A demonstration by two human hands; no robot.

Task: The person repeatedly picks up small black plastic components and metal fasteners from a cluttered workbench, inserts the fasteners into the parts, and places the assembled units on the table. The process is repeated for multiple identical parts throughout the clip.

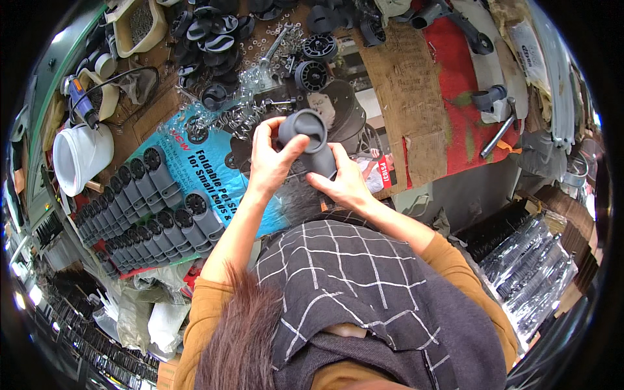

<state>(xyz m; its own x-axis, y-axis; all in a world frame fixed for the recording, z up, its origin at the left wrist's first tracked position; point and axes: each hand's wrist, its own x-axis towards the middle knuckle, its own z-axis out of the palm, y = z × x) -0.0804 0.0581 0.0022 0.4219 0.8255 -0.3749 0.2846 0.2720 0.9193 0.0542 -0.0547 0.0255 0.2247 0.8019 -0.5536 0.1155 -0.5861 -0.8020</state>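
Observation:
A dark grey plastic tube fitting with a round, ridged cap (305,127) is in front of me, held by both hands. My left hand (270,159) wraps its left side, with the thumb pressed across the cap. Around the lower tube, my right hand (343,182) is closed from the right. Beyond the fitting lie loose metal springs (227,122) and two black spoked wheel-like discs (312,76). A heap of dark caps (218,42) sits further back, beside a metal wrench (276,45) among scattered small hardware.
Rows of grey tube fittings (156,179) stand at left on a blue printed sheet (260,218). Behind them are a white bucket (81,156), an electric screwdriver (81,101) and a bin of small parts (138,29). A hammer (499,136) lies at right; plastic-wrapped stacks (530,273) stand below.

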